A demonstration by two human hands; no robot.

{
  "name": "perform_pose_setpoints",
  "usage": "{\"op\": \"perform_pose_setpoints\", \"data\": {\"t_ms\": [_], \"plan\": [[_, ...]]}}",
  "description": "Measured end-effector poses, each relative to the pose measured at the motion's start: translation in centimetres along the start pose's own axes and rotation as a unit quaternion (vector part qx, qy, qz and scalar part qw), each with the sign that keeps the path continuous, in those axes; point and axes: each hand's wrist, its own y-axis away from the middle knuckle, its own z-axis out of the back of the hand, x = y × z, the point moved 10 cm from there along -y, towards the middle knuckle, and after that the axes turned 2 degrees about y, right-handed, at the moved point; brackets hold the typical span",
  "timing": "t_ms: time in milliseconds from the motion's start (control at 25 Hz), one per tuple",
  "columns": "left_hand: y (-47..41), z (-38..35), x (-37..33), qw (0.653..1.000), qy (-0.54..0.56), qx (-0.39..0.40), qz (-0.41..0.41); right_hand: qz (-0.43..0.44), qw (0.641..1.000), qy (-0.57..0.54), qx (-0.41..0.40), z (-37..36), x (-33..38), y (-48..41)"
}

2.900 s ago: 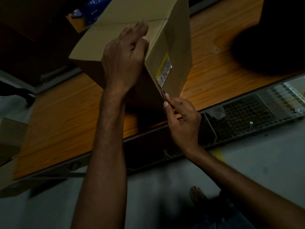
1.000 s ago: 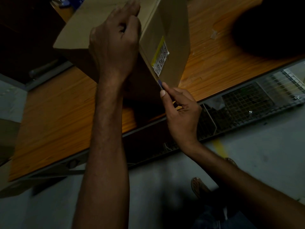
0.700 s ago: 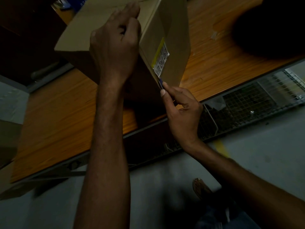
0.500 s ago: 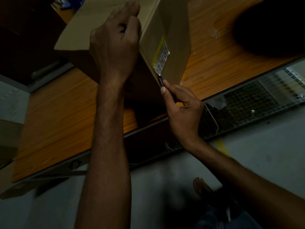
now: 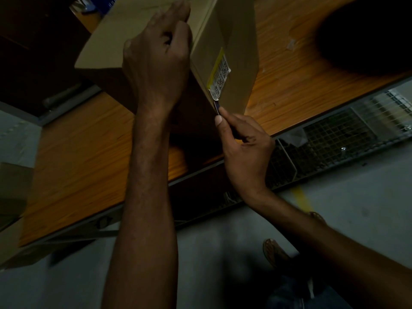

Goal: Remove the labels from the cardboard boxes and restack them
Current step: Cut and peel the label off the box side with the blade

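**Sam:** Where is the box?

**Mia:** The box [image 5: 231,41] stands tipped on the tabletop [image 5: 89,152], close to the near edge. The label [image 5: 219,74] is stuck low on its right side, by the corner.

**Sam:** What are the hands doing?

**Mia:** The left hand [image 5: 156,54] is curled over the top edge and holds the box. The right hand [image 5: 243,148] pinches a small blue scraper [image 5: 216,107]. Its tip touches the bottom corner of the label, and that corner looks a bit lifted.

**Sam:** Is the box heavy?

**Mia:** I think it is light, because one hand keeps it tipped. The sides are stiff, but they may bend in if you push hard in the middle. So hold it at the top edge, where the fold makes it strong.

**Sam:** And the label?

**Mia:** It is thin, sticky paper. It could rip if you pull fast. I would take the loose bottom corner and peel slowly, staying close to the side of the box.
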Motion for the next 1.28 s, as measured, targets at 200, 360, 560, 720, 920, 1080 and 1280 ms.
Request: {"op": "perform_pose_setpoints", "data": {"t_ms": [200, 360, 560, 720, 920, 1080, 1280], "plan": [[0.0, 0.0, -0.2, 1.000, -0.006, 0.011, -0.012, 0.007, 1.000, 0.020, -0.010, -0.1, 0.1, 0.0], [0.1, 0.1, -0.5, 1.000, 0.000, 0.005, -0.015, -0.012, 1.000, 0.012, -0.003, 0.1, 0.3, 0.1], [0.3, 0.3, -0.7, 1.000, 0.000, -0.002, -0.008, -0.044, 0.998, -0.016, -0.035, 0.8, -0.1, -0.3], [0.5, 0.3, -0.7, 1.000, -0.004, -0.005, -0.004, -0.051, 0.998, -0.006, -0.021, 0.4, -0.1, 1.1], [0.4, 0.6, -0.5, 1.000, -0.002, -0.020, 0.003, -0.024, 0.999, -0.001, -0.045, -0.1, 0.9, -0.1], [0.7, 0.7, -0.5, 1.000, -0.003, -0.020, 0.007, 0.012, 0.999, 0.019, -0.037, -0.3, 2.1, 0.5], [0.6, 0.3, -0.8, 1.000, -0.001, -0.006, 0.001, 0.023, 0.998, 0.022, -0.055, -0.3, 2.8, 0.3]]}}
